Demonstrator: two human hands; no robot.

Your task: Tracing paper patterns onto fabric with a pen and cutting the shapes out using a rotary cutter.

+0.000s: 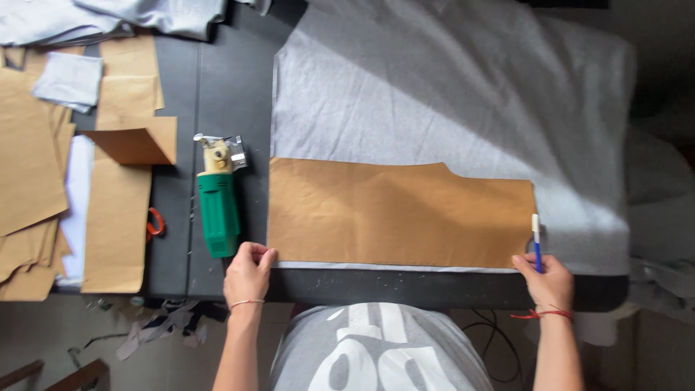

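Observation:
A brown paper pattern piece [398,213] lies flat on light grey fabric [449,94] spread over a dark table [217,87]. My left hand [247,273] presses down on the pattern's near left corner with its fingers curled. My right hand [546,279] rests at the pattern's near right corner and holds a blue and white marker pen [536,242], its tip pointing away from me along the pattern's right edge.
A green and yellow electric cutting machine [218,197] stands just left of the pattern. More brown paper pieces [116,210] and folded grey cloth [69,80] are stacked at the table's left. Fabric scraps [156,329] lie on the floor.

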